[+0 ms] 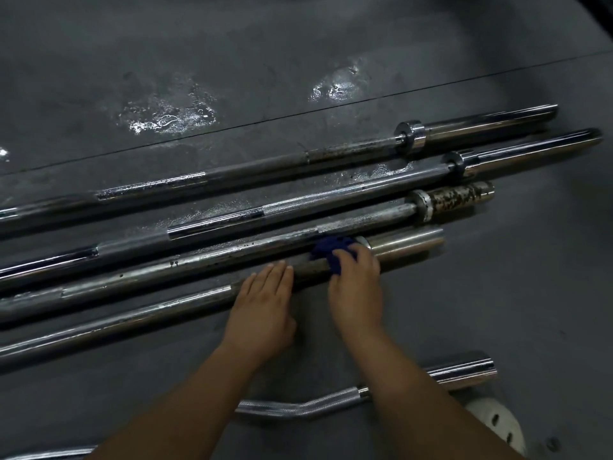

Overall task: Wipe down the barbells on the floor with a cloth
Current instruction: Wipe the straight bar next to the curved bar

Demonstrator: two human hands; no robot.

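Barbells (pixel 298 207) packed side by side ahead; bare floor (pixel 298 54) beyond; curl bar (pixel 298 408) near

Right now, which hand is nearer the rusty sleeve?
Right. The right hand grips the blue cloth on the nearest straight bar, below-left of the rusty sleeve; the left hand rests farther left.

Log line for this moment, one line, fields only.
step: wiping nearest straight bar | right hand: presses blue cloth near sleeve | left hand: flat, steadying bar | floor: wet patches
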